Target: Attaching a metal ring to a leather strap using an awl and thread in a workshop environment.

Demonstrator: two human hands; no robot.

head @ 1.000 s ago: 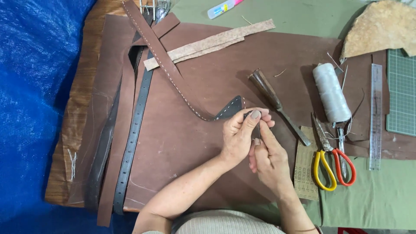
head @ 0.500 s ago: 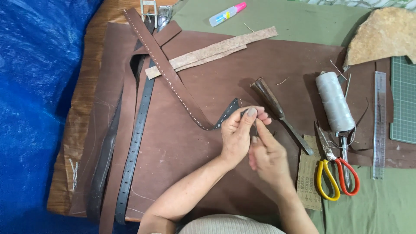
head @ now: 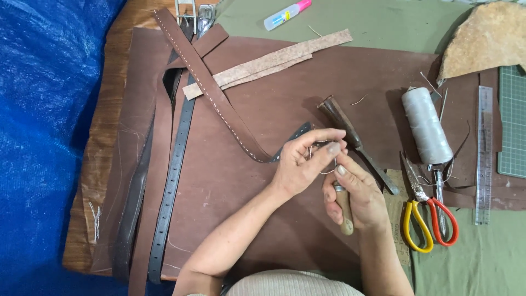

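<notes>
My left hand (head: 302, 159) pinches the end of a brown stitched leather strap (head: 219, 104) together with a thin white thread (head: 327, 169) that loops below the fingertips. My right hand (head: 356, 192) is closed around a wooden-handled awl (head: 345, 211), its thumb and forefinger meeting the left fingertips. The strap runs up and to the left across a large brown leather sheet (head: 263, 208). A wooden-handled chisel-like tool (head: 353, 140) lies just right of my hands.
A spool of white thread (head: 426, 125), scissors with yellow and red handles (head: 427, 219), a clear ruler (head: 483, 153) and a green cutting mat (head: 514, 120) sit at the right. Dark belts (head: 170, 181) lie left; pale leather strips (head: 268, 60), a glue bottle (head: 285, 15) at top. Blue tarp (head: 38, 137) far left.
Both hands have shifted slightly and the fingertips now work the thread at the strap end. The awl handle now shows in my right hand.
</notes>
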